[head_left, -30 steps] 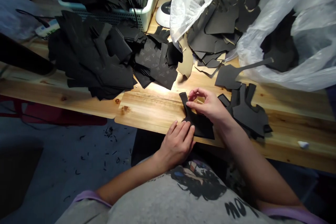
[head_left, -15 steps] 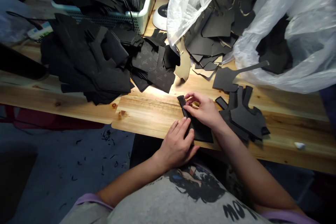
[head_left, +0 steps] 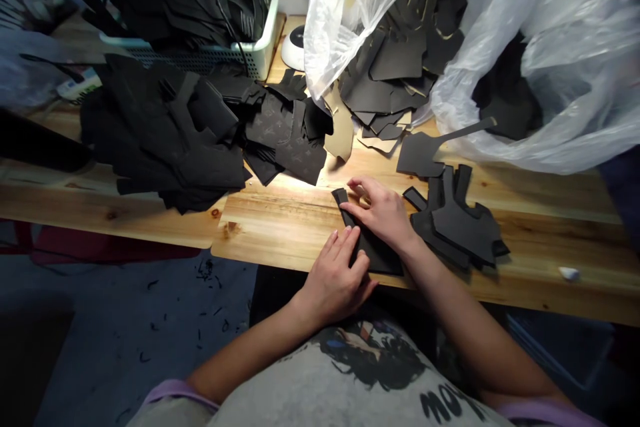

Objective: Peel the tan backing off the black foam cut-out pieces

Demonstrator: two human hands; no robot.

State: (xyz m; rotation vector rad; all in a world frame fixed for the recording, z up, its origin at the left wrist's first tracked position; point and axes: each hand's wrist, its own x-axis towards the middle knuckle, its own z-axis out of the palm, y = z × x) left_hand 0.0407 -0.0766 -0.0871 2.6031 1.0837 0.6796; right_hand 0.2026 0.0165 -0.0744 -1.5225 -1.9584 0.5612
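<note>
A flat black sheet piece (head_left: 383,257), leather-like, lies near the table's front edge with a narrow folded strip (head_left: 341,196) along its left side. My left hand (head_left: 336,272) rests on that side, its fingers stretched flat and pressing on the strip. Higher up, my right hand (head_left: 376,209) pinches the strip's edge near its far end, thumb and fingertips close together and the other fingers curled. To the right of this hand sits a small stack of black cut pieces (head_left: 463,223).
A large heap of black pieces (head_left: 165,137) covers the left of the table. Behind it stands a pale basket (head_left: 273,33) full of more pieces. Clear plastic bags (head_left: 575,100) spread over the back right. A small white object (head_left: 569,273) lies at the right front.
The camera view has shifted slightly, so the background sits lower. My right thumb has moved a little along the strip, whose far end looks more spread. My left hand stays in place.
</note>
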